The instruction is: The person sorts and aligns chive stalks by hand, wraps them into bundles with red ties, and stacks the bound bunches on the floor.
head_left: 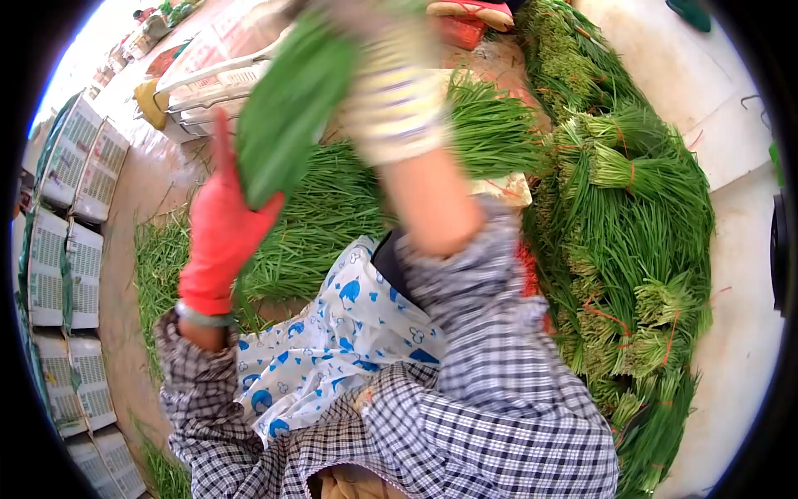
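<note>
**A slippery bunch across two gloves, and a wide left grip**

At the upper left of centre I have a thick bunch of long, flat, dark green leaves (295,96), slanting across the frame. Its lower end lies between the thumb and fingers of my left hand in a bright red rubber glove (224,220). That grip is spread wide, cradling more than clamping. My right hand in a cream knitted glove with yellow and grey stripes (389,62) is at the top centre, by the bunch's upper part, but so blurred that I cannot tell how far its fingers close, or on what.

The loose left grip is the weak point, I judge: smooth leaves against rubber could slide out or fan apart, and I see no band around them. Any strays would drop onto the loose pile of thin green stalks (332,195) just below, and mix with it. Fast handling by the right hand, if the blur means that, could bend or bruise the tips.

My loose black-and-white checked cloth sleeve (465,279) might also catch the stalks near it. At the right, the tall heap of green bunches tied with orange bands (640,224) could shed some if my right elbow knocked it.
</note>
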Demonstrator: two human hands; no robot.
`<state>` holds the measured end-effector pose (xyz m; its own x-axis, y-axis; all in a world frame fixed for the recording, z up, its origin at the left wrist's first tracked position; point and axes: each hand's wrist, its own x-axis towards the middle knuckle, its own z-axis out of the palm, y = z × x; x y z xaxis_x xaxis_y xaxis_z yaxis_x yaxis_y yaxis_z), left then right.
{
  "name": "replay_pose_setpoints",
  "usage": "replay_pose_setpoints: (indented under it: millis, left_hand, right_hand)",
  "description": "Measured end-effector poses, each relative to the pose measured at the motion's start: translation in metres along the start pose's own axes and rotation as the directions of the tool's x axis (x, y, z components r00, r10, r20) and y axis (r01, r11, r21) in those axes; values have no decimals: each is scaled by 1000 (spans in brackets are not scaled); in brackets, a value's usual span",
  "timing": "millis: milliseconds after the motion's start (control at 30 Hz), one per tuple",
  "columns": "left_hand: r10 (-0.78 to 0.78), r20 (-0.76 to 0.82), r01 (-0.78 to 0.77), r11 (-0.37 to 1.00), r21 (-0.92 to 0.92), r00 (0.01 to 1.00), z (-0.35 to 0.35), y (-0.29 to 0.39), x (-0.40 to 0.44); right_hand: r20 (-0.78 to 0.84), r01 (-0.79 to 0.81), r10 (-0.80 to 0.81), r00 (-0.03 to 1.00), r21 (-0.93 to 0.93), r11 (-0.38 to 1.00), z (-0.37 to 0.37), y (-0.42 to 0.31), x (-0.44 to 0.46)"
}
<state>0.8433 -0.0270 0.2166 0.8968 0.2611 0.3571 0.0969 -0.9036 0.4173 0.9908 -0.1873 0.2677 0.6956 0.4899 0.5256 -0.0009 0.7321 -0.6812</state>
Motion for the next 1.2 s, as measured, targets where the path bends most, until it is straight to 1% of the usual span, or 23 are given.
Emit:
replay_pose_setpoints:
  millis: [67, 100, 167, 233, 267, 300, 333, 367, 400, 433, 467, 533, 567, 700, 767, 833, 900, 933, 967, 1033, 1067, 1100, 1200]
  left_hand:
    - [-92, 246, 60, 989, 136, 965, 45, -45, -6]
    - [-102, 360, 34, 981, 190, 927, 68, -73, -13]
    - [-79, 368, 19, 986, 166, 927, 112, -120, -22]
    - [-52, 380, -5, 989, 147, 923, 128, -130, -9]
    - [-125, 403, 174, 981, -87, 906, 133, -121, 12]
    - [-186, 440, 343, 887, -310, 879, 138, -111, 35]
    - [-209, 439, 379, 859, -344, 874, 142, -102, 56]
    - [-213, 442, 382, 859, -341, 872, 151, -102, 76]
    - [-84, 407, 267, 869, -418, 909, 159, -104, 93]
    - [-22, 389, 211, 868, -450, 921, 170, -102, 110]
    - [40, 369, 155, 862, -482, 928, 180, -100, 127]
    - [5, 510, 366, 691, -624, 860, 207, -84, 156]
    - [10, 517, 367, 692, -621, 856, 218, -77, 165]
    - [67, 637, 407, 716, -567, 768, 264, -56, 183]
    - [75, 665, 373, 778, -505, 743, 282, -43, 193]
    - [93, 676, 345, 805, -483, 731, 290, -28, 206]
    - [66, 856, 214, 956, -202, 513, 294, -10, 216]
    - [192, 817, 47, 965, -258, 544, 302, -2, 211]
    - [204, 820, 40, 963, -265, 534, 300, 13, 206]
    - [167, 864, -215, 974, -70, 476, 288, 42, 196]
    - [205, 773, -189, 976, -112, 601, 303, 31, 184]
    - [214, 775, -202, 973, -114, 595, 308, 27, 177]
    - [239, 645, -192, 971, -144, 726, 309, 23, 171]
  right_hand:
    - [-38, 295, -295, 955, -1, 956, -57, -55, 29]
    - [132, 315, -296, 946, -159, 936, -78, -87, 35]
    - [461, 472, -273, 844, -399, 786, -120, -149, 48]
    - [593, 487, -82, 801, -567, 664, -147, -154, 60]
    - [606, 562, -60, 793, -691, 455, -155, -133, 55]
    - [529, 485, 6, 848, -782, 391, -163, -109, 50]
    - [445, 404, 71, 892, -859, 316, -171, -86, 44]
    - [266, 174, 197, 944, -904, 390, -183, -59, 40]
    - [264, 272, 325, 908, -962, 21, -197, -32, 37]
    - [208, 375, 443, 872, -866, -332, -215, -2, 34]
    - [177, 389, 549, 817, -872, -298, -229, 32, 28]
    - [175, 378, 673, 719, -910, -168, -253, 91, 10]
    - [206, 352, 693, 691, -933, -74, -260, 108, 4]
    - [196, 451, 756, 625, -881, -144, -255, 120, -5]
    - [217, 428, 606, 766, -874, -229, -263, 122, -16]
    - [79, 387, 678, 731, -866, -316, -270, 104, -18]
    - [-22, 305, 618, 786, -855, -419, -285, 92, -25]
    - [-16, 262, 601, 799, -891, -372, -298, 100, -35]
    - [-32, 249, 598, 801, -891, -380, -309, 107, -42]
    - [67, 257, 543, 837, -925, -281, -322, 117, -49]
    - [38, 258, 583, 812, -919, -299, -318, 111, -47]
    - [29, 248, 574, 818, -919, -306, -308, 99, -43]
    - [-38, 367, 659, 751, -806, -465, -284, 70, -54]
